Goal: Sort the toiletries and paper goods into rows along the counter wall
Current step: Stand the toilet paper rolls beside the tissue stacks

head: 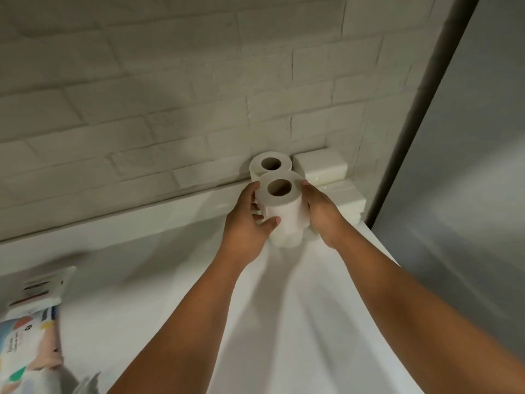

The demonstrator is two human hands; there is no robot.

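Left hand [246, 226]: fingers curled round left side of front toilet roll [282, 211], thumb across its face.
Right hand [324, 214]: fingers pressed flat against the roll's right side.
Front toilet roll: upright, core hole up, clasped between both hands; whether it touches the counter [298, 322] cannot be told.
Second toilet roll [270, 165]: upright, just behind, against the brick wall [170, 109].
White packs [324, 167]: stacked in the corner, right of the rolls.
Printed packages [31, 331]: counter's near left, blurred.

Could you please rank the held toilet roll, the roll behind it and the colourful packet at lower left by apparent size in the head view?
1. Colourful packet, cropped and nearest.
2. Held toilet roll.
3. Roll behind, mostly hidden and farther, so probably the same size.
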